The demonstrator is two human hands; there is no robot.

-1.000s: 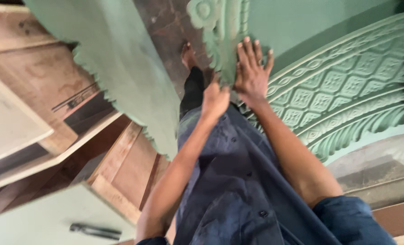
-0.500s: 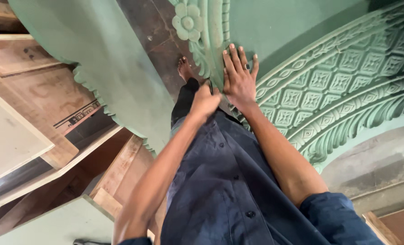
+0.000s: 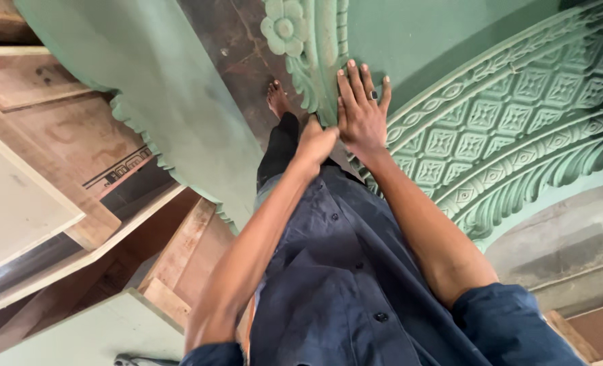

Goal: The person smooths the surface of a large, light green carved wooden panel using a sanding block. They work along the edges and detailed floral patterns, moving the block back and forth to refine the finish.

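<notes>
While your right hand (image 3: 361, 112) lies flat with fingers spread on the green carved panel (image 3: 518, 129), your left hand (image 3: 317, 141) curls against its edge. The panel's flower-carved border runs away from you, its arch sweeping right.

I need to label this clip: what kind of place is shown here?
Probably a woodworking shop. The right hand lies flat on a green carved panel, with plywood boards stacked nearby and a bare floor.

Black printed label (image 3: 120, 173) on plywood (image 3: 77, 146)
</notes>
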